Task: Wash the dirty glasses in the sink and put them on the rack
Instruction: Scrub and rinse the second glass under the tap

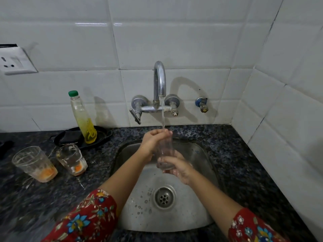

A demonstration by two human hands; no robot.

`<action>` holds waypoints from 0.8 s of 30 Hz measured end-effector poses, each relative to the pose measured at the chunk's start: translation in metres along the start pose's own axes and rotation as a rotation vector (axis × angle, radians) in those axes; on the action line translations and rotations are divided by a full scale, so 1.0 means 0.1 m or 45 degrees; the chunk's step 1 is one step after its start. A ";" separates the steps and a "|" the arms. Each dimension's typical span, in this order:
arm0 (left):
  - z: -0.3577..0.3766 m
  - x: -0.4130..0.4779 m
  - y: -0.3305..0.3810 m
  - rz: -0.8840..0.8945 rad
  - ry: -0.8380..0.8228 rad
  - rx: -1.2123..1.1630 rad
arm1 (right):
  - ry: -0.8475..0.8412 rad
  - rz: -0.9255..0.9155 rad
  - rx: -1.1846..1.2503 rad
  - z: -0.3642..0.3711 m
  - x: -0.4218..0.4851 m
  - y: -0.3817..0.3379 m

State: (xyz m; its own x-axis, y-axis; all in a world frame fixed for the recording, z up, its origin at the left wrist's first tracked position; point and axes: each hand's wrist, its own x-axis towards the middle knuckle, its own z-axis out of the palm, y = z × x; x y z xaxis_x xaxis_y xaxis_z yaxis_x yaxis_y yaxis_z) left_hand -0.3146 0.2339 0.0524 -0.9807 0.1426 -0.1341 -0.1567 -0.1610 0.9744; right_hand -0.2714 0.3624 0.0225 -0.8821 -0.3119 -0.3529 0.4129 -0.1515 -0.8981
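White tiled wall behind, dark speckled counter [236, 154] around steel sink [197, 154]. Tap [160, 79] at 12 o'clock running, stream landing on rim of clear glass [165, 152] over basin. My left hand [153, 140] capping glass top, fingers curled round rim; my right hand [178, 167] gripping base. Glass upright, see-through, looks nearly clean. Judging: first glass mid-rinse. Two dirty glasses [35, 163] at 9 o'clock on counter, orange dregs inside, untouched. Soap bottle [83, 117] at 10 o'clock. Rack not in view

sink [201, 154]: brushed steel | counter [236, 154]: speckled stone | tiles [174, 41]: glossy
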 end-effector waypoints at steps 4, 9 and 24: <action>0.04 -0.06 -0.04 0.161 -0.067 0.233 | 0.066 0.005 0.102 0.05 0.07 0.15; -0.09 -0.10 0.03 0.202 0.050 0.345 | 0.063 -0.031 -0.061 0.12 0.16 0.03; -0.15 -0.38 -0.68 -0.658 0.256 -0.618 | 0.317 -0.294 -1.206 0.22 0.15 -0.51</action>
State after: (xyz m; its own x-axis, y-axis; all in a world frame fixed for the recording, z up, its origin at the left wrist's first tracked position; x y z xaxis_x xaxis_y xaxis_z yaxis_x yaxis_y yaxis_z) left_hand -0.2682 0.2248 -0.0111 -0.7630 0.1426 -0.6304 -0.5930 -0.5426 0.5950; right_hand -0.3011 0.3448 0.0690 -0.9849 -0.1476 -0.0910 -0.0292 0.6584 -0.7521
